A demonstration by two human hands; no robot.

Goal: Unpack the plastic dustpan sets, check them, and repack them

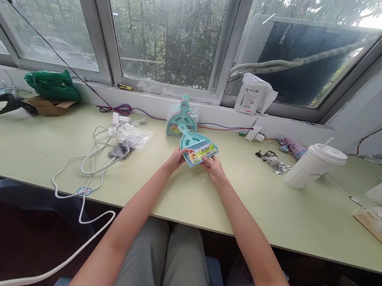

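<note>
Both hands on teal mini dustpan (196,147), held low over bench (205,196) mid-desk: left hand (176,158) pinching near edge, right hand (213,166) pinching label corner. Label card on (looks untouched). Second packaged dustpan (181,117) stands behind against sill, unopened.

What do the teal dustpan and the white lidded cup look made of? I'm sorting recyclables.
The teal dustpan, held by the left hand and right hand, looks like smooth moulded plastic: uniform colour, slight sheen, paper label. The white cup looks like matte paper, with a plastic-looking lid; it is hard to be sure.
</note>
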